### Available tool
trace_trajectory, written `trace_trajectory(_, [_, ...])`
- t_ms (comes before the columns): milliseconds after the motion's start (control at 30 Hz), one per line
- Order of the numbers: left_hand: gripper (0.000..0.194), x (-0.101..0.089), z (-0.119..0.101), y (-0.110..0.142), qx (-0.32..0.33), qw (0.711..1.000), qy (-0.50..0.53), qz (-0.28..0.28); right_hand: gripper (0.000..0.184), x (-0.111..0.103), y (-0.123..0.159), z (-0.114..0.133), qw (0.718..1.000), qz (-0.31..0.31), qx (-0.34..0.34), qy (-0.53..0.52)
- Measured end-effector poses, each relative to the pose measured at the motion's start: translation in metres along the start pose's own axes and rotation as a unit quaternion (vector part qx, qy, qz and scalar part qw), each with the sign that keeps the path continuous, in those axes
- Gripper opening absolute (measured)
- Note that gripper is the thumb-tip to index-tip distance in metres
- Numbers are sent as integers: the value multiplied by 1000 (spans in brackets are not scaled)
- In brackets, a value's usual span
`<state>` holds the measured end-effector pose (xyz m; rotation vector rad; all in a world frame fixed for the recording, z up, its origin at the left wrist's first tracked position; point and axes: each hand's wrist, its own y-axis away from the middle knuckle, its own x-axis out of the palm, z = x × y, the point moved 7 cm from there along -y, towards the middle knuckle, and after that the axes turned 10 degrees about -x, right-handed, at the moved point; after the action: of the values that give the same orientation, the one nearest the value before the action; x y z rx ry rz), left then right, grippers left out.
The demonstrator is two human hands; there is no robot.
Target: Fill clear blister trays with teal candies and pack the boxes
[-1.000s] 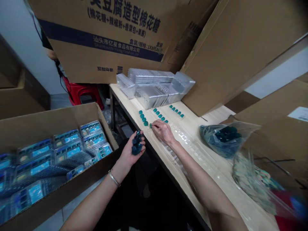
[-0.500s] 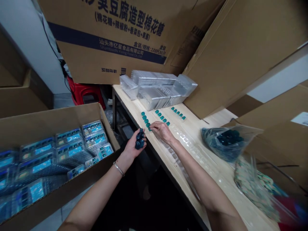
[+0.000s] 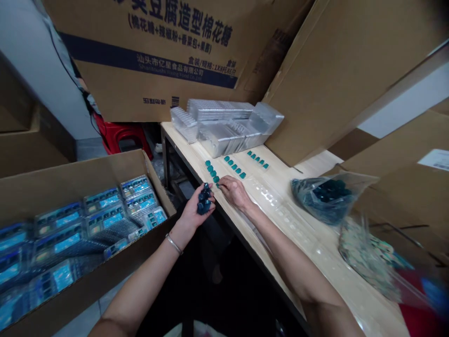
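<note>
My left hand (image 3: 198,206) is shut on a cluster of dark teal pieces (image 3: 204,200), held just off the near edge of the light wooden table (image 3: 280,164). My right hand (image 3: 234,193) rests on the table, its fingertips pinching what looks like a small teal piece (image 3: 218,185). That pinch sits at the end of a short row of teal pieces (image 3: 212,171). Two more rows (image 3: 235,167) (image 3: 257,159) lie farther right. A clear plastic tray (image 3: 270,196) lies beneath my right wrist and forearm.
Stacked clear trays (image 3: 224,127) stand at the table's back. A bag of teal pieces (image 3: 324,196) and a patterned plastic bag (image 3: 365,257) lie to the right. An open carton of blue packs (image 3: 87,224) sits left, below a large overhanging carton (image 3: 150,61).
My left hand with its cluster has risen slightly toward the table edge. My right hand stays by the row's end. The whole view has shifted a little.
</note>
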<state>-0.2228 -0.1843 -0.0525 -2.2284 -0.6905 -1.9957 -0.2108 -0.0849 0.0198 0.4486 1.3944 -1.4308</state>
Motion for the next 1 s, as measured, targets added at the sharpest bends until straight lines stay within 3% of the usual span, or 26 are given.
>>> trace_trajectory(133, [18, 12, 9, 8, -19, 999, -39, 18, 17, -21, 0, 3, 990, -63, 61, -114])
trace_trajectory(367, [13, 26, 31, 13, -40, 997, -60, 23, 23, -31, 10, 27, 952, 2, 125, -280])
trace_trajectory(467, [11, 28, 36, 12, -33, 997, -67, 20, 24, -38, 18, 32, 958, -24, 86, -271])
trace_trajectory(600, [16, 28, 43, 5, -24, 997, -70, 1, 13, -51, 29, 34, 973, -95, 33, -207])
trace_trajectory(900, [23, 36, 53, -17, 44, 992, -103, -52, 14, -71, 50, 26, 979, -167, 44, -111])
trace_trajectory(1000, [27, 39, 53, -24, 96, 985, -134, -52, 18, -71, 57, 19, 970, -185, 93, -126])
